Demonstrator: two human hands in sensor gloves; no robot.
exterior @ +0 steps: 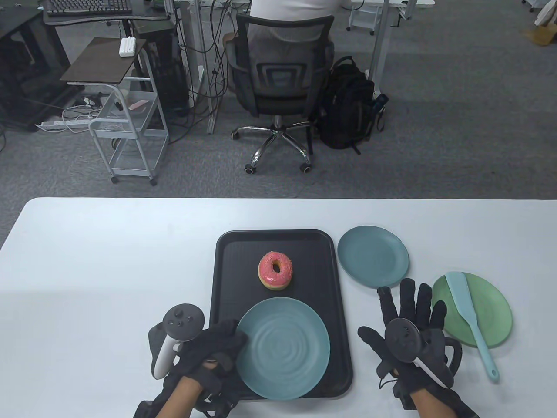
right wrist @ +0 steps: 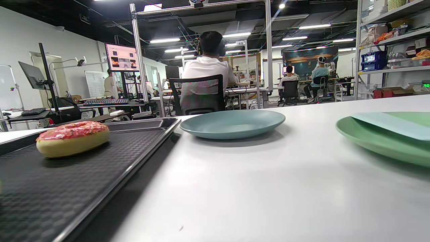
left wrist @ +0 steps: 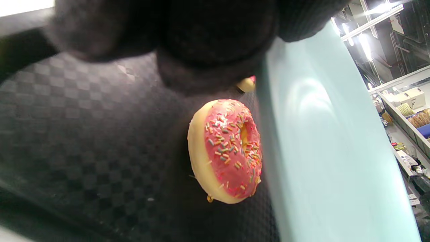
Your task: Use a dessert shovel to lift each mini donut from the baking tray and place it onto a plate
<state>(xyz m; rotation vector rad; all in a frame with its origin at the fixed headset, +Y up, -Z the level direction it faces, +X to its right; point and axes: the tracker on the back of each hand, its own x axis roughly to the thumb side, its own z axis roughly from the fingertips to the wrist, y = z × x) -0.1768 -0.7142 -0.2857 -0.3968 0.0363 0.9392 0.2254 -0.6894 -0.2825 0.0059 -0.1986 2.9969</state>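
No brand, label or legible writing shows on any task item; a small hanging sign in the right wrist view's background is too small to read.

The black rectangular textured plastic baking tray (exterior: 226, 305) lies at table centre. On it, toward 12 o'clock, sits the one mini donut with pink icing and coloured sprinkles (exterior: 276, 270), flat, hole up. Just beyond the donut at 6 o'clock, a round blue-grey plate (exterior: 287, 352) lies inside the tray's near half, apart from the donut.

The left hand (exterior: 209, 348), in a black sensor glove, is at the blue-grey plate's 9 o'clock edge, fingers curled at the rim; the left wrist view shows dark fingers (left wrist: 215, 43) over the plate's edge, so it appears to be gripping the plate. The donut lies toward 1 o'clock from these fingers, not touching them.

The right hand (exterior: 411, 331) rests palm down on the white table (exterior: 109, 261), fingers straight and spread, holding nothing. The donut is well apart from it, toward 10 o'clock.

A second blue-grey plate (exterior: 373, 256) sits just off the tray at 3 o'clock of its far end. A round green plate (exterior: 491, 313) lies at 3 o'clock of the right hand, near its fingertips. Across it lies the pale blue silicone dessert shovel (exterior: 468, 311), blade on the plate toward 11 o'clock, handle running past the rim toward 5 o'clock onto the table.
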